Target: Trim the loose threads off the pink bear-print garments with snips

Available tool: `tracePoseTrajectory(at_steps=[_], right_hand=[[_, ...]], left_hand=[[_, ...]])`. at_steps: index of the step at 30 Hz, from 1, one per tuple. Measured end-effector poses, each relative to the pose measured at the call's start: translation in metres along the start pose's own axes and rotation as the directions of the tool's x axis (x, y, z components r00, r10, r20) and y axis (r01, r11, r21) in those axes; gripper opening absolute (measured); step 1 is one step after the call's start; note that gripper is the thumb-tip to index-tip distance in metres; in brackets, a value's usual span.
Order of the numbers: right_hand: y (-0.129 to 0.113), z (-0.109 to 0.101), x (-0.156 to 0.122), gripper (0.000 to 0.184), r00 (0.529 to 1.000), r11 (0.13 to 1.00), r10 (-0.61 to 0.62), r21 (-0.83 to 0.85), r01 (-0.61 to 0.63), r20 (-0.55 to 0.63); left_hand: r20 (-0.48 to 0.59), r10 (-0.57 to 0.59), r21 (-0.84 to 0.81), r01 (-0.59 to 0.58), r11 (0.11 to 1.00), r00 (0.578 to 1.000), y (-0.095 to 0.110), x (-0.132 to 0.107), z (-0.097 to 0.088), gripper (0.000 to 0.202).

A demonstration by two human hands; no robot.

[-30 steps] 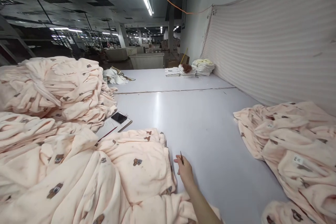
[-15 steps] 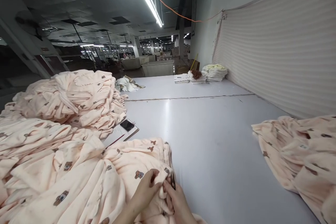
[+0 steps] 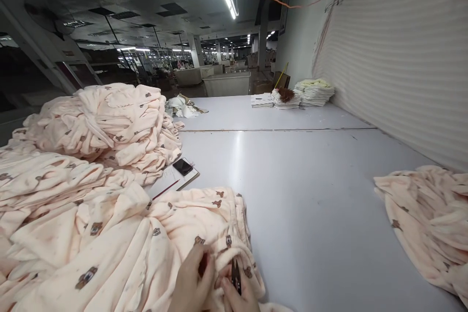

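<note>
Peach plush cloth (image 3: 190, 212) with small printed bears lies folded in front of me, close to the bottom of the view. My left hand (image 3: 195, 275) is closed at its near edge, thumb and fingers curled together on the cloth; the fingertips are partly hidden. Just to its right, my right hand (image 3: 237, 292) grips small black thread snips (image 3: 236, 275), their blades pointing up and away from me. The right fingers also lie against the cloth's edge, and the folds cover some of them.
A large heap of the same cloth (image 3: 117, 122) fills the left side, and another piece (image 3: 427, 219) lies at the right. A phone (image 3: 183, 166) rests on a clipboard (image 3: 190, 180) beside a pen (image 3: 166, 189). Stacked white pieces (image 3: 314, 95) stand at the table's (image 3: 310, 180) far end.
Both hands have come lower and nearer to me. The snips now stand more openly in view, and the cloth edge has dropped and spread to the right. The view has shifted slightly.
</note>
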State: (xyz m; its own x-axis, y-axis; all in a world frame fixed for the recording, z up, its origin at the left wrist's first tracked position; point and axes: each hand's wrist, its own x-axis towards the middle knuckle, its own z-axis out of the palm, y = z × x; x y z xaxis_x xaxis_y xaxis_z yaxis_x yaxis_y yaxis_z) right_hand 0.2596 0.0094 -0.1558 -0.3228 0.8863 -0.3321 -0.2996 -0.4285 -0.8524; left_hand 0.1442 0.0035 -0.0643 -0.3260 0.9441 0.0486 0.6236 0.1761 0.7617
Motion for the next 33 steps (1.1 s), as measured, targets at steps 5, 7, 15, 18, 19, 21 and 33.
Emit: tracePoseTrajectory(at_steps=[5,7,15,18,19,21,33], right_hand=[[0.012,-0.005,-0.013,0.049,0.986,0.993,-0.114,0.012,0.116,-0.12],[0.0,-0.02,-0.014,0.04,0.972,0.955,-0.22,-0.223,0.197,-0.084],[-0.054,-0.04,0.011,0.026,0.911,0.654,-0.397,-0.661,0.367,0.113],[-0.061,-0.024,0.019,0.019,0.902,0.654,-0.415,-0.65,0.388,0.121],[-0.065,-0.02,0.019,0.016,0.902,0.655,-0.409,-0.644,0.394,0.136],[-0.074,-0.015,0.016,0.009,0.905,0.66,-0.384,-0.632,0.406,0.18],[-0.096,-0.002,-0.024,0.019,0.876,0.426,-0.326,-0.772,0.472,0.355]], left_hand=[[0.272,-0.13,-0.028,0.143,0.989,0.954,0.019,-0.013,-0.019,0.026],[0.346,-0.076,-0.054,0.101,0.993,0.935,0.017,-0.013,-0.023,0.036],[0.487,-0.189,-0.414,0.416,0.809,0.853,0.012,-0.008,-0.022,0.037],[0.599,-0.202,-0.506,0.561,0.655,0.775,0.01,-0.003,-0.028,0.035],[0.611,-0.208,-0.532,0.591,0.606,0.764,0.007,-0.002,-0.03,0.035],[0.615,-0.227,-0.586,0.63,0.51,0.755,0.002,-0.003,-0.034,0.033],[0.557,-0.371,-0.68,0.664,0.31,0.743,-0.007,-0.011,-0.028,0.046]])
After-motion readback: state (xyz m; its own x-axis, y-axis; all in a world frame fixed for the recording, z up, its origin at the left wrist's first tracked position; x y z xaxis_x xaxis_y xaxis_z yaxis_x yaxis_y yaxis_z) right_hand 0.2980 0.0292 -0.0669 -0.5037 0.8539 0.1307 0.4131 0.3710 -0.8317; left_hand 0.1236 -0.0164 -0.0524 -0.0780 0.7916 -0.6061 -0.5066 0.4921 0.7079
